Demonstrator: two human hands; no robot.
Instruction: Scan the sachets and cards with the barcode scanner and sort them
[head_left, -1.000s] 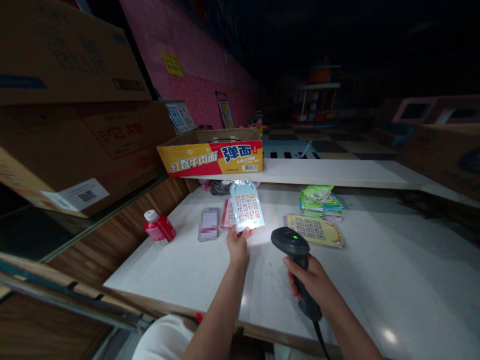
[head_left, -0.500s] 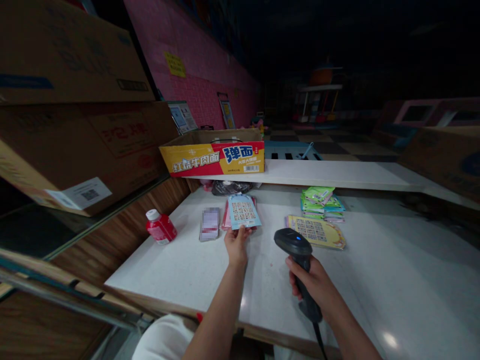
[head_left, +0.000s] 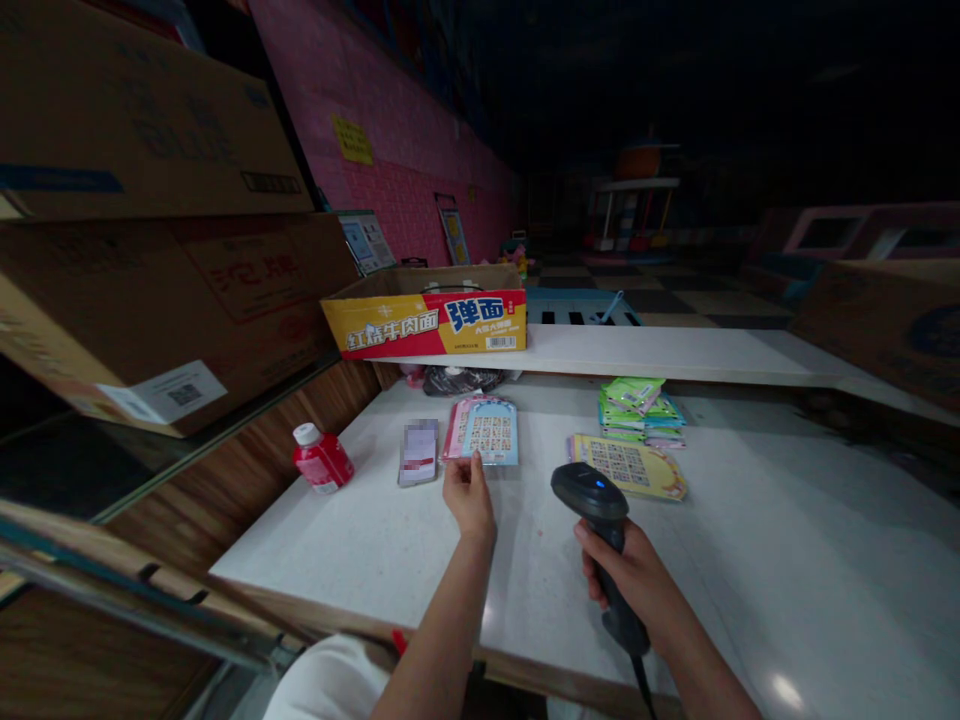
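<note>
My left hand (head_left: pixel 466 492) reaches to a blue card of small printed squares (head_left: pixel 489 436) that lies flat on a pink pile of similar cards. Its fingertips pinch the card's near edge. My right hand (head_left: pixel 632 578) is wrapped round the grip of a black barcode scanner (head_left: pixel 589 489). The scanner's head shows a small blue light and points toward the cards. Both hands are over a white counter (head_left: pixel 750 560).
Left of the cards lie a flat phone-like item (head_left: pixel 418 450) and a red bottle with a white cap (head_left: pixel 322 461). A yellow sheet (head_left: pixel 637 467) and a green stack of packs (head_left: pixel 637 403) lie to the right. A yellow-red carton (head_left: pixel 427 322) sits on the raised shelf (head_left: pixel 675 350). Big cardboard boxes (head_left: pixel 150 300) overhang at left.
My left hand has lowered the blue card from upright in front of the scanner down flat onto the pink pile. The scanner's light went from green to blue; my right hand barely moved.
</note>
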